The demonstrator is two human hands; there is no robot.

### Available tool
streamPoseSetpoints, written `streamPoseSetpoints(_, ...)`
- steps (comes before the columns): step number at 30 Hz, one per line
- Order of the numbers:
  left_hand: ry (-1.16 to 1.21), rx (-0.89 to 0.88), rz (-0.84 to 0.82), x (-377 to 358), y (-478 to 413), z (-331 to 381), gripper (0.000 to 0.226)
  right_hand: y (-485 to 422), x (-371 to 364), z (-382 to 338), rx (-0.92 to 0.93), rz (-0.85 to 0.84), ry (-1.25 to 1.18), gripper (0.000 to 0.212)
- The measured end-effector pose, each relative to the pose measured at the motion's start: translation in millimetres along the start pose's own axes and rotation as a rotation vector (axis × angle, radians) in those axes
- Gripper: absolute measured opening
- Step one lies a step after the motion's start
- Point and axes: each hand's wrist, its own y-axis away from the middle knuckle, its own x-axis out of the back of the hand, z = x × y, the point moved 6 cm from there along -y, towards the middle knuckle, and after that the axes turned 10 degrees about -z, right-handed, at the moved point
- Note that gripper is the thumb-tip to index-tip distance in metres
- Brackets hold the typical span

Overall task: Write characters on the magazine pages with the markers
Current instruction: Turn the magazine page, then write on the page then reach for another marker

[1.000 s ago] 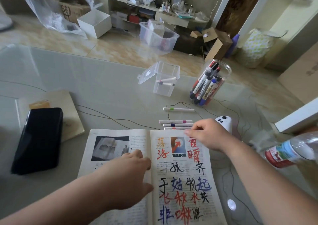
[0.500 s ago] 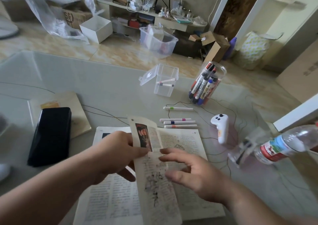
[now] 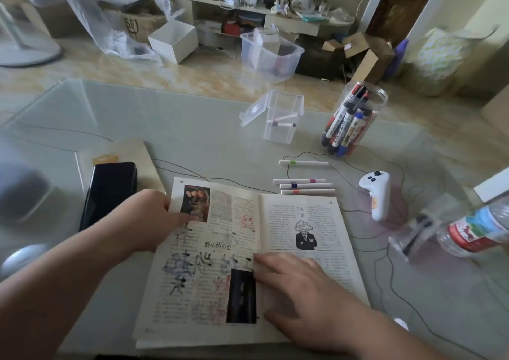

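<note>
Lower centre of the frame: the right hand [image 3: 300, 290] is pressing flat, grip released, near the gutter of the open magazine [image 3: 308, 227] lying on the desk [image 3: 192, 139]; the left hand [image 3: 148, 219], also grasping nothing, is pinning the left page. The thin, limp paper is likely to spring back unless held near the spine. Just beyond, four slim markers [image 3: 305, 185] are lying loose; light and rollable, best pinched mid-barrel. Farther, upper right: one clear jar [image 3: 355, 120] is holding several thicker markers.
</note>
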Motion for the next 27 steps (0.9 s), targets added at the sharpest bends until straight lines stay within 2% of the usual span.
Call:
streamPoseSetpoints(2, -0.034, 0.034, -0.008, 1, -6, -6, 0.031, -4, 0, -6, 0.000, -0.007, 0.084, 0.072)
streamPoseSetpoints(5, -0.183, -0.003, 0.121, 5, -6, -1, 0.070, -7, -4, -9, 0.006, 0.008, 0.141, 0.066)
streamPoseSetpoints(8, -0.376, -0.278, 0.276, -6, 13, 30, 0.092, -10, -15, -5, -0.021, -0.020, 0.216, 0.061)
streamPoseSetpoints(9, -0.435, -0.395, 0.243, -19, 20, 45, 0.094, -10, -17, -2, -0.042, -0.009, 0.225, 0.062)
streamPoseSetpoints(11, -0.543, -0.558, 0.047, -60, 21, 59, 0.092, -9, -17, -2, -0.058, 0.005, 0.239, 0.063)
streamPoseSetpoints(14, -0.677, -0.579, -0.251, -107, 5, 56, 0.091, -8, -10, -8, 0.020, -0.032, 0.159, 0.070)
streamPoseSetpoints(16, -0.706, -0.582, -0.289, -111, -8, 53, 0.098, -4, -2, -8, 0.080, -0.034, 0.153, 0.069)
streamPoseSetpoints(18, -0.759, -0.590, -0.285, -111, -16, 52, 0.102, 2, 8, -2, 0.144, -0.031, 0.036, 0.053)
streamPoseSetpoints(20, -0.817, -0.593, -0.280, -117, -20, 52, 0.104, 5, 22, 15, 0.133, 0.039, -0.153, 0.034)
streamPoseSetpoints(22, -0.839, -0.584, -0.295, -126, -18, 55, 0.107, 4, 40, 47, -0.001, 0.210, -0.227, 0.021)
streamPoseSetpoints(25, -0.830, -0.583, -0.315, -134, -13, 61, 0.110, -7, 73, 98, -0.249, 0.452, -0.209, 0.009)
streamPoseSetpoints(27, -0.822, -0.586, -0.301, -136, -9, 63, 0.113, -19, 94, 120, -0.342, 0.512, -0.095, 0.012)
